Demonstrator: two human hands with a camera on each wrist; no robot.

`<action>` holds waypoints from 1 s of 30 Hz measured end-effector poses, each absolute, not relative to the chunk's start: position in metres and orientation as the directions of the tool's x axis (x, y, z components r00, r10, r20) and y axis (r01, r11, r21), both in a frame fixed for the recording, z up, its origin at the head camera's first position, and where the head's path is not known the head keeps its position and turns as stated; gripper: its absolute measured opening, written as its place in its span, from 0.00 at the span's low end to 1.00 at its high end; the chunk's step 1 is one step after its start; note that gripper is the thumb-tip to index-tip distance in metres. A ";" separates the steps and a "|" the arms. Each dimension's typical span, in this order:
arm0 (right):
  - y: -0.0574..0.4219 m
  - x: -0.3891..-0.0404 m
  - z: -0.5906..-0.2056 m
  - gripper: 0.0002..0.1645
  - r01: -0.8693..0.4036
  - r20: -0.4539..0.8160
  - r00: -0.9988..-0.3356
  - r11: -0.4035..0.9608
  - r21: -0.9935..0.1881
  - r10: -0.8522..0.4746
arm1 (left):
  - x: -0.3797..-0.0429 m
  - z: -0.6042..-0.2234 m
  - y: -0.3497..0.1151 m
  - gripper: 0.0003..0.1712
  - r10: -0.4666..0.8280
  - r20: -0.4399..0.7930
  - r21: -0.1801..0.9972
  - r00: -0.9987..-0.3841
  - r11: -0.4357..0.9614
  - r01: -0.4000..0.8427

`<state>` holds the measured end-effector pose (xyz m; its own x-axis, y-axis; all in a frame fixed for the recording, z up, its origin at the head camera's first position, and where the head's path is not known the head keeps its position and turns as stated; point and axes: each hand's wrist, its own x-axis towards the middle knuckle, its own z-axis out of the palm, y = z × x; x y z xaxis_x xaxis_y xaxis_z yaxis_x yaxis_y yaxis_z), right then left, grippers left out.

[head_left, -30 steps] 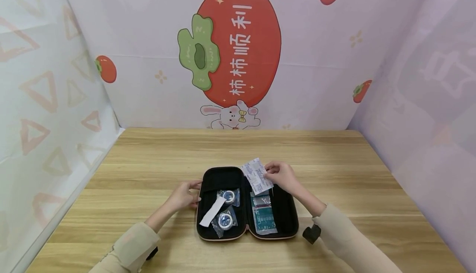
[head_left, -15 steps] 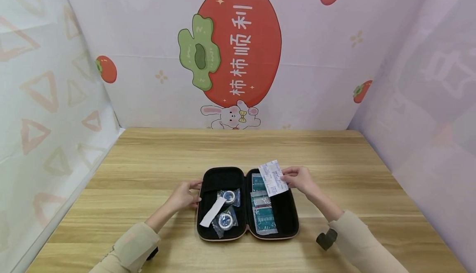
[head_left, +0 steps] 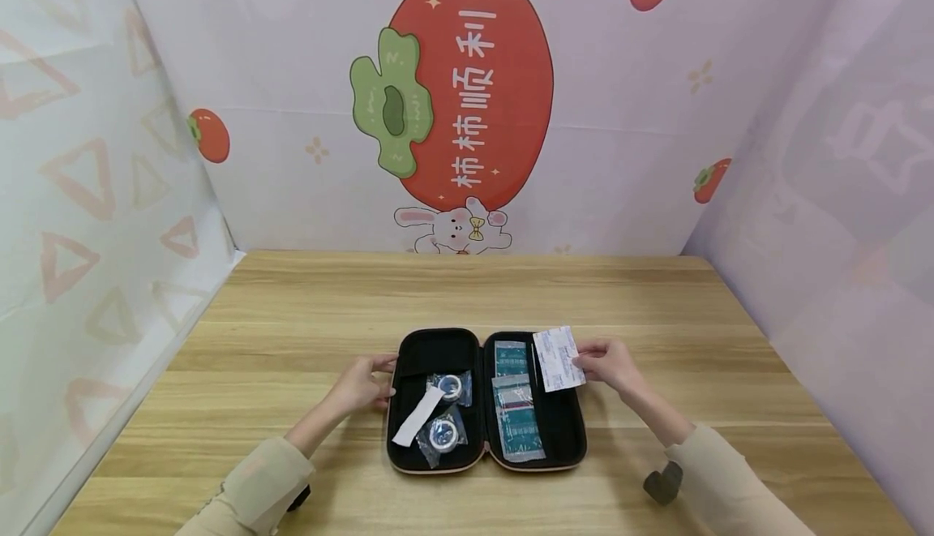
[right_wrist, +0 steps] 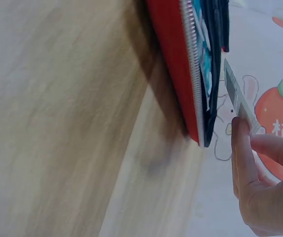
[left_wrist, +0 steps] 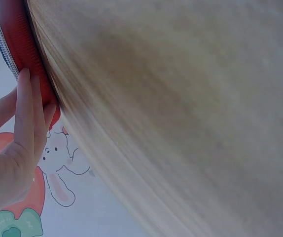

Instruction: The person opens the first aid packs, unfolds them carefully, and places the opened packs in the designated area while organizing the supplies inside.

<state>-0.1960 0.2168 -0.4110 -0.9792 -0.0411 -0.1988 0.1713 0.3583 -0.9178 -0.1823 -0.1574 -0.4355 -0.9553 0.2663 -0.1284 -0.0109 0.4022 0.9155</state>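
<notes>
An unzipped black-lined case (head_left: 438, 349) with a red outer shell (right_wrist: 173, 54) lies spread flat on the table. My right hand (head_left: 611, 364) pinches a small white paper packet with blue print (head_left: 559, 360) by its right edge, above the upper part of the right half. In the right wrist view thumb and fingertips meet on that packet (right_wrist: 240, 101). My left hand (head_left: 359, 384) rests against the case's left side, its extended fingers (left_wrist: 25, 111) touching the red wall and zipper edge.
Two wrapped white rolls (head_left: 449, 388) and a folded white strip (head_left: 417, 417) lie in the left half. Teal packets (head_left: 520, 430) fill the inner side of the right half. Patterned cloth walls (head_left: 620, 195) stand behind and beside the wooden table (head_left: 292, 301).
My right hand has moved right and slightly down with the white packet, from over the hinge to the right half's far corner, uncovering the upper teal packet. The left hand stays put.
</notes>
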 end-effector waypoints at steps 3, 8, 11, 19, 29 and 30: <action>0.220 -0.194 -0.415 0.18 0.186 -0.215 -0.976 0.372 -0.910 -0.036 | -0.182 -0.436 -0.157 0.33 0.264 -0.132 0.914 -0.955 0.406 -0.014; 0.225 -0.193 -0.418 0.19 0.185 -0.223 -0.973 0.403 -0.896 -0.049 | -0.182 -0.437 -0.157 0.32 0.254 -0.131 0.912 -0.958 0.409 -0.016; 0.226 -0.193 -0.418 0.19 0.193 -0.236 -0.970 0.412 -0.891 -0.056 | -0.183 -0.437 -0.156 0.32 0.253 -0.129 0.912 -0.959 0.410 -0.015; 0.226 -0.192 -0.421 0.18 0.191 -0.249 -0.965 0.436 -0.880 -0.080 | -0.183 -0.437 -0.157 0.32 0.269 -0.127 0.916 -0.955 0.401 -0.009; 0.223 -0.192 -0.423 0.19 0.186 -0.251 -0.963 0.443 -0.877 -0.094 | -0.182 -0.437 -0.156 0.32 0.260 -0.132 0.917 -0.957 0.399 -0.018; 0.223 -0.192 -0.423 0.19 0.187 -0.251 -0.964 0.441 -0.878 -0.092 | -0.182 -0.437 -0.156 0.32 0.258 -0.133 0.916 -0.957 0.401 -0.019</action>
